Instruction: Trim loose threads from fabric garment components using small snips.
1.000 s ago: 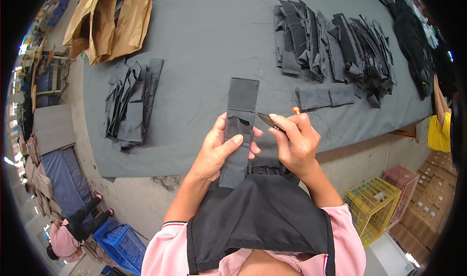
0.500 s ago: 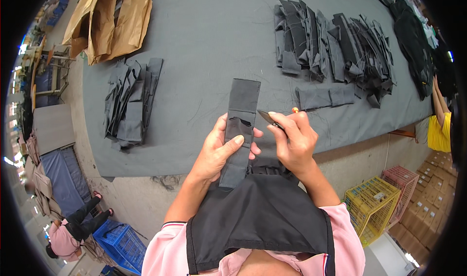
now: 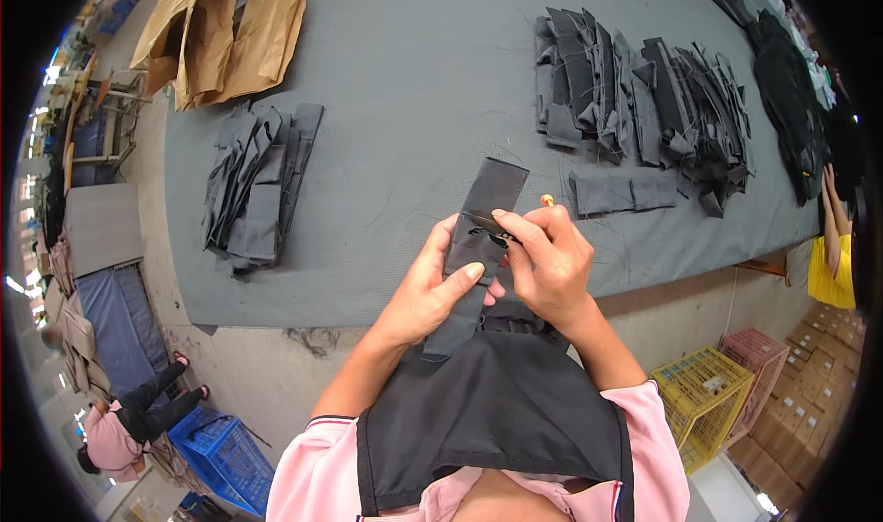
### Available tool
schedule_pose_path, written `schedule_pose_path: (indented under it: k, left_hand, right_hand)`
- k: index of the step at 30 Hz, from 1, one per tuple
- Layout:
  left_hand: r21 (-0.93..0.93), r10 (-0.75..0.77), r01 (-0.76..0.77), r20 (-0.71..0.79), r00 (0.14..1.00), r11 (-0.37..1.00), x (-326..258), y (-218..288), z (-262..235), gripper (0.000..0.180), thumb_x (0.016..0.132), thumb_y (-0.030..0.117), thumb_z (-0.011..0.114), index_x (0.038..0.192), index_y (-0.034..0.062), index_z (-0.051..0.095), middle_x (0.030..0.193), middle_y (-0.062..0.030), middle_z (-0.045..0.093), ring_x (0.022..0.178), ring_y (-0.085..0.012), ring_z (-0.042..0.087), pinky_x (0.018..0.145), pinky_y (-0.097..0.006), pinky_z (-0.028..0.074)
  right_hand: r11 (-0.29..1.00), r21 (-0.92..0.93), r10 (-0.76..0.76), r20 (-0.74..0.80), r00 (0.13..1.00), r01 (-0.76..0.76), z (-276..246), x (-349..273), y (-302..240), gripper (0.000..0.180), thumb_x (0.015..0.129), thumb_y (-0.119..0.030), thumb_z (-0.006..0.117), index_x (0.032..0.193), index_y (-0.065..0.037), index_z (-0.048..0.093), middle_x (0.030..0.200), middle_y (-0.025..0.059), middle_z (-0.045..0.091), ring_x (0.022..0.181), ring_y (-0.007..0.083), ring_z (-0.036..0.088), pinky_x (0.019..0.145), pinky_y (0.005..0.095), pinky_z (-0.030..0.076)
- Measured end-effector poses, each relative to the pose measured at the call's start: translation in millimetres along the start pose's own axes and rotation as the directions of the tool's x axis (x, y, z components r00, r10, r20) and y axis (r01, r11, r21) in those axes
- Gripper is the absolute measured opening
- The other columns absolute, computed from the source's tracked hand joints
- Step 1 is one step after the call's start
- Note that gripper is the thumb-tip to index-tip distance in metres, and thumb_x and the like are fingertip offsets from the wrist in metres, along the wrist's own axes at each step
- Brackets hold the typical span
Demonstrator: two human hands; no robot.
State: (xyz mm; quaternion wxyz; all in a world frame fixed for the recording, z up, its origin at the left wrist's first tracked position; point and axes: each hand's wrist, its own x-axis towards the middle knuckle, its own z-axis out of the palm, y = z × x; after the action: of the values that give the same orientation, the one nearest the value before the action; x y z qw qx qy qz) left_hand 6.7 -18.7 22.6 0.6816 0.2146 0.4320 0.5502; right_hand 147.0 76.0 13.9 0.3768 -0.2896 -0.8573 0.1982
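Note:
My left hand (image 3: 430, 287) grips a dark grey fabric strip (image 3: 497, 187), its thumb pressed on the front and its fingers behind. Stitched folds cross the strip, and a small loose flap shows at its middle. My right hand (image 3: 558, 263) is closed on thread snips (image 3: 485, 221) with dark pointed blades, mostly hidden by the fingers. Their tip lies against the strip, just above the flap. A small red and yellow piece sticks up behind my right knuckles; what it belongs to is hidden.
Similar strips lie in a pile (image 3: 253, 191) at left and a larger pile (image 3: 635, 94) at far right, with a single folded strip (image 3: 625, 194) nearer. A brown paper bag (image 3: 267, 39) stands far left on the grey-covered table (image 3: 414, 80). Crates and other people are beyond.
The snips have moved left from beside the strip onto it, above the flap. The strip's upper end has tilted to the right.

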Motion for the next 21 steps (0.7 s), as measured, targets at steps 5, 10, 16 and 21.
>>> schedule_pose_path:
  k: [5,10,16,21]
  left_hand:
    - [0.019,-0.036,0.036,-0.022,0.999,0.999,-0.6,-0.4,0.5,0.053,0.092,0.010,0.051,0.137,0.0031,0.022,0.113,-0.0115,0.049,0.081,-0.0157,0.060,0.071,-0.029,0.051]
    - [0.021,-0.059,0.060,-0.028,0.998,0.998,0.0,1.3,1.7,0.053,0.093,0.010,0.051,0.136,0.0026,0.022,0.113,-0.0108,0.048,0.080,-0.0153,0.060,0.070,-0.028,0.051]
    - [0.028,-0.068,0.069,-0.033,0.997,0.997,0.1,3.2,4.6,0.053,0.092,0.010,0.051,0.136,0.0026,0.022,0.113,-0.0109,0.048,0.080,-0.0150,0.059,0.070,-0.028,0.051]
    - [0.009,-0.075,0.075,-0.010,0.997,0.997,0.2,5.8,5.2,0.052,0.093,0.011,0.051,0.136,0.0025,0.022,0.115,-0.0114,0.048,0.080,-0.0147,0.058,0.069,-0.028,0.051]
  right_hand:
    - [0.996,-0.077,-0.037,0.001,0.999,0.037,3.4,-4.4,1.3,0.044,0.055,0.002,0.064,0.098,-0.009,0.065,0.076,0.0015,0.051,0.055,0.0168,0.048,0.047,0.0292,0.039]
    - [0.998,-0.057,-0.030,0.019,0.999,0.031,1.3,-4.2,-1.3,0.042,0.056,0.003,0.064,0.097,-0.008,0.066,0.075,0.0016,0.052,0.055,0.0169,0.049,0.048,0.0290,0.040]
    - [0.980,0.183,0.061,0.082,0.995,-0.076,-2.0,0.9,-1.4,0.040,0.058,0.004,0.065,0.096,-0.007,0.066,0.073,0.0027,0.052,0.056,0.0176,0.052,0.050,0.0298,0.043]
    - [0.998,0.019,0.052,-0.003,0.999,-0.052,-2.8,-7.3,-0.1,0.040,0.058,0.005,0.064,0.096,-0.008,0.066,0.074,0.0029,0.053,0.056,0.0173,0.052,0.048,0.0294,0.042]
